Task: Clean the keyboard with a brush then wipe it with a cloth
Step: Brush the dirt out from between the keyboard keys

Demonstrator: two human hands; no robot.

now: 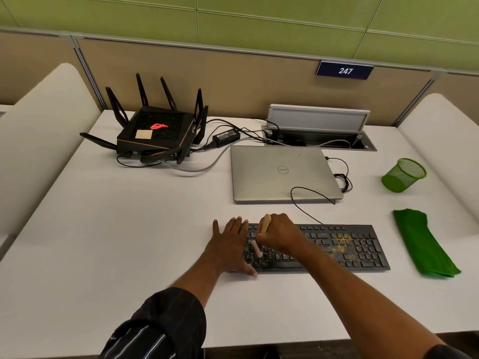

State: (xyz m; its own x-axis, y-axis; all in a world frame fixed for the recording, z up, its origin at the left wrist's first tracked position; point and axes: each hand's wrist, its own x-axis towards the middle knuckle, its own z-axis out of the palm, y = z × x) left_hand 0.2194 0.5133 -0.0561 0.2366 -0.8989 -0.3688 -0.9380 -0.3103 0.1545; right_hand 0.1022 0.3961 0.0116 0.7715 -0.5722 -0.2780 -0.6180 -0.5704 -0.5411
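right hand (278, 235) grips brush (265, 224), handle pointing away, head on crosswise keyboard (350, 248).

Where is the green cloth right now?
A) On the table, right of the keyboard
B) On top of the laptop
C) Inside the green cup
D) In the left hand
A: the cloth lies flat on the table, just past the right end of the keyboard.

Soft, even overhead light brightens the smooth white desk (116, 229), leaving faint shadows beside the arms. Wide-angle distortion bows the far beige fabric partition (207, 63); the pale wooden-handled brush (265, 224) is slightly blurred.
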